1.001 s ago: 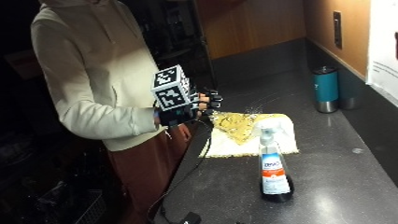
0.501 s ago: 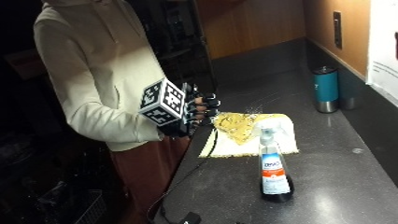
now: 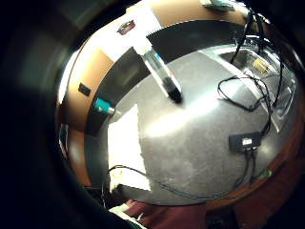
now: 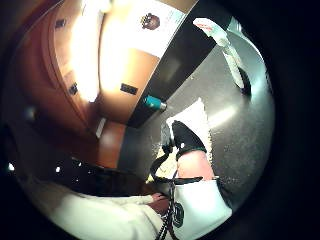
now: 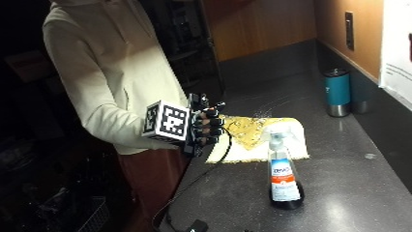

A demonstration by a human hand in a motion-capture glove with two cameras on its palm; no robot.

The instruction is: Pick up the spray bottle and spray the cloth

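Gloved hand at the counter's near edge, spray bottle upright and untouched.

The gloved right hand (image 5: 205,126) hovers at the counter's (image 5: 347,193) left edge, fingers loosely curled, holding nothing. Just beside it lies the yellow-and-white cloth (image 5: 257,137), flat. Near the cloth's right corner stands the clear spray bottle (image 5: 283,171), white nozzle, dark base, white-and-orange label with unreadable writing.
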